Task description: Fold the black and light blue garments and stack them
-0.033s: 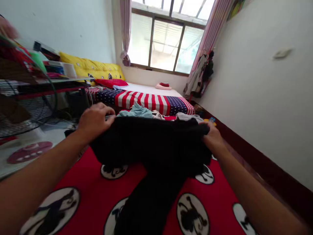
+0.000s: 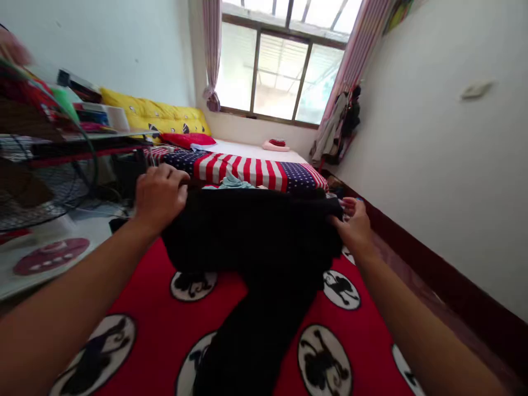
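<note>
Black garment point(image 2: 251, 231) sits higher now between left hand point(image 2: 160, 198) and right hand point(image 2: 355, 228).

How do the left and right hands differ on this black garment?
The left hand curls over the upper left edge of the black fabric garment, knuckles up. The right hand grips its right end, lower in view, fingertips showing past it. Both are bare and both touch the garment.
</note>
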Tool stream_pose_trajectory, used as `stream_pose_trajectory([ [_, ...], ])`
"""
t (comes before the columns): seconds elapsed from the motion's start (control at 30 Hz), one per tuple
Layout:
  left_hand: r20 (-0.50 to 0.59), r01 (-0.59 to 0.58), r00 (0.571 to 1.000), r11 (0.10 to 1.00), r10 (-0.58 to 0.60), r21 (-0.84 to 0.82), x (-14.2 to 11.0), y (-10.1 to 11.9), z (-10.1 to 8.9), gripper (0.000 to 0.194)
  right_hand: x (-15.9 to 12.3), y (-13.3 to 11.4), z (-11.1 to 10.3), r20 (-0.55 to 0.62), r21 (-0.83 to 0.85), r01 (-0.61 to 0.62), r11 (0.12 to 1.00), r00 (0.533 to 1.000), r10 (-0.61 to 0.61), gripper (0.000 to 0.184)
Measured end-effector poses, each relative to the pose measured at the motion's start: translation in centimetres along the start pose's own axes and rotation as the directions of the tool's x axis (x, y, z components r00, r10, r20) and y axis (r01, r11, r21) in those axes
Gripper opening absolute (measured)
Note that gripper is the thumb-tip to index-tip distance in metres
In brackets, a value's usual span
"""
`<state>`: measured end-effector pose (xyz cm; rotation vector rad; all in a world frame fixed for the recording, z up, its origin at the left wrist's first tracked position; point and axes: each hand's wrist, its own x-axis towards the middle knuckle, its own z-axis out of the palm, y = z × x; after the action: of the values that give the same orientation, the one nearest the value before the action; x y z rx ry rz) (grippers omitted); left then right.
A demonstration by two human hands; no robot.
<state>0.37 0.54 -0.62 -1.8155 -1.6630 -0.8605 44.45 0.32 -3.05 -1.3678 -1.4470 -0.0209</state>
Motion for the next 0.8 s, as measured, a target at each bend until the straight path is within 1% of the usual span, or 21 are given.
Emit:
stream_pose_trajectory([
  [0.07, -0.065, 0.066, 0.995, 0.995, -0.071, -0.077, -0.9, 0.6, 1.9, 0.026, -1.9, -0.6, 1.8, -0.153, 0.005, 0.064, 0.998, 0.986, -0.063, 0.047],
  [0.1, -0.049, 0.070, 0.996, 0.988, -0.078, -0.139, -2.1, 1.0, 3.0, 0.026, -3.4, -0.6, 2.5, -0.127, 0.036, 0.086, 0.996, 0.989, -0.081, 0.043],
  [0.17, 0.053, 0.024, 0.999, 0.949, -0.008, -0.315, -5.7, 1.8, 5.3, 0.023, -7.6, 0.1, 3.8, 0.054, 0.076, 0.117, 0.990, 0.991, -0.121, 0.035],
  [0.2, 0.109, -0.003, 0.993, 0.926, 0.047, -0.379, -7.9, 2.2, 6.5, 0.024, -10.0, 0.8, 4.3, 0.155, 0.079, 0.132, 0.988, 0.977, -0.143, 0.031],
  [0.23, 0.153, -0.008, 0.985, 0.906, 0.080, -0.423, -10.3, 2.6, 7.5, 0.025, -12.4, 1.5, 4.7, 0.221, 0.074, 0.126, 0.989, 0.965, -0.139, 0.029],
  [0.3, 0.223, -0.001, 0.968, 0.890, 0.115, -0.456, -14.5, 3.3, 8.8, 0.030, -16.5, 2.8, 4.9, 0.296, 0.056, 0.077, 0.995, 0.951, -0.090, 0.025],
  [0.33, 0.244, 0.004, 0.962, 0.890, 0.121, -0.455, -16.1, 3.5, 9.1, 0.032, -18.1, 3.2, 4.8, 0.321, 0.048, 0.056, 0.997, 0.945, -0.068, 0.022],
  [0.4, 0.265, 0.038, 0.961, 0.907, 0.082, -0.419, -17.9, 3.5, 9.4, 0.040, -19.9, 3.6, 4.5, 0.346, 0.035, 0.042, 0.999, 0.937, -0.051, 0.019],
  [0.43, 0.264, 0.072, 0.964, 0.920, 0.035, -0.386, -18.2, 3.2, 9.5, 0.045, -20.3, 3.7, 4.3, 0.341, 0.026, 0.047, 0.999, 0.939, -0.053, 0.020],
  [0.5, 0.256, 0.171, 0.962, 0.937, -0.092, -0.306, -18.0, 2.4, 9.9, 0.056, -20.3, 3.9, 4.1, 0.285, -0.025, 0.064, 0.998, 0.957, -0.055, 0.023],
  [0.57, 0.273, 0.275, 0.940, 0.929, -0.205, -0.249, -17.3, 1.4, 10.7, 0.063, -19.8, 4.6, 4.2, 0.200, -0.124, 0.048, 0.991, 0.979, -0.022, 0.031],
  [0.6, 0.296, 0.313, 0.925, 0.919, -0.238, -0.240, -17.0, 1.0, 11.1, 0.064, -19.4, 5.0, 4.4, 0.165, -0.179, 0.021, 0.984, 0.986, 0.009, 0.036],
  [0.67, 0.349, 0.360, 0.900, 0.897, -0.262, -0.257, -16.4, 0.4, 12.0, 0.067, -18.5, 6.0, 4.9, 0.125, -0.258, -0.064, 0.964, 0.987, 0.099, 0.049],
  [0.7, 0.365, 0.372, 0.894, 0.885, -0.259, -0.282, -16.2, 0.3, 12.3, 0.068, -18.0, 6.5, 5.2, 0.112, -0.281, -0.118, 0.952, 0.982, 0.154, 0.056],
  [0.77, 0.372, 0.375, 0.897, 0.858, -0.239, -0.352, -15.9, 0.4, 12.7, 0.067, -16.8, 7.0, 5.8, 0.088, -0.314, -0.211, 0.926, 0.964, 0.249, 0.069],
  [0.8, 0.367, 0.369, 0.903, 0.843, -0.224, -0.392, -15.9, 0.6, 12.8, 0.065, -16.2, 7.1, 6.1, 0.078, -0.333, -0.237, 0.913, 0.958, 0.277, 0.074],
])
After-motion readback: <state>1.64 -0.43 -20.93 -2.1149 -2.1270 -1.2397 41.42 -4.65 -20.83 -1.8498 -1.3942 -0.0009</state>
